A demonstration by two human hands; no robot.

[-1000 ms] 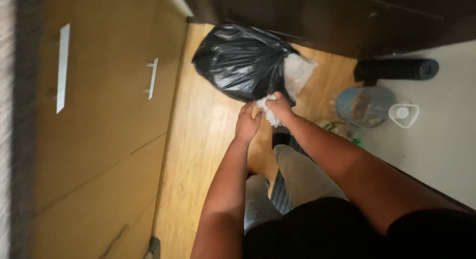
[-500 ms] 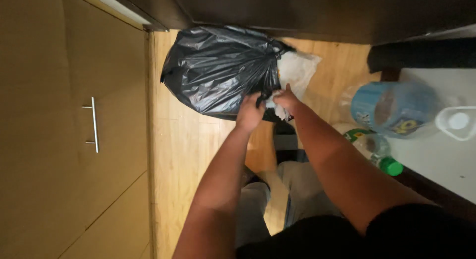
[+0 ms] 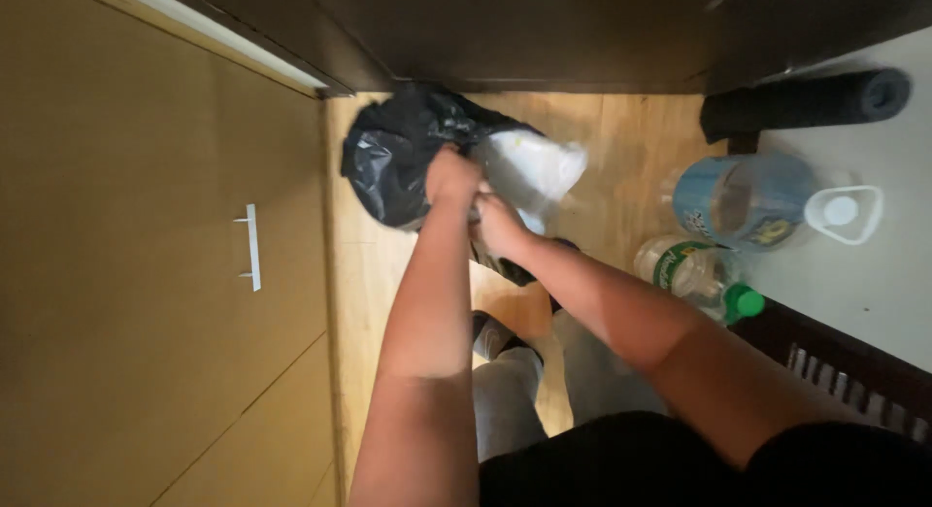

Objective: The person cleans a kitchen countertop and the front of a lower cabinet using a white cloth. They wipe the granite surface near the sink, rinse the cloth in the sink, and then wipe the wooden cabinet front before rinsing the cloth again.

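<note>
A black bin bag (image 3: pixel 388 163) sits on the wooden floor (image 3: pixel 369 274) ahead of my feet. A white plastic bag (image 3: pixel 534 167) pokes out beside it on the right. My left hand (image 3: pixel 451 175) is closed on the top of the black bag. My right hand (image 3: pixel 497 226) is just below it, gripping the bag material where black and white meet. Both arms reach forward over my grey trousers.
Wooden cabinet doors with a white handle (image 3: pixel 252 247) line the left. A large blue water jug (image 3: pixel 748 201) with a white cap lies at the right, a clear bottle with a green cap (image 3: pixel 699 274) beside it. A dark rolled mat (image 3: pixel 806 99) lies farther back.
The camera has moved closer and the view shifted. My hands have gathered the black bag's top; the bag looks bunched and smaller, with the white bag more exposed.
</note>
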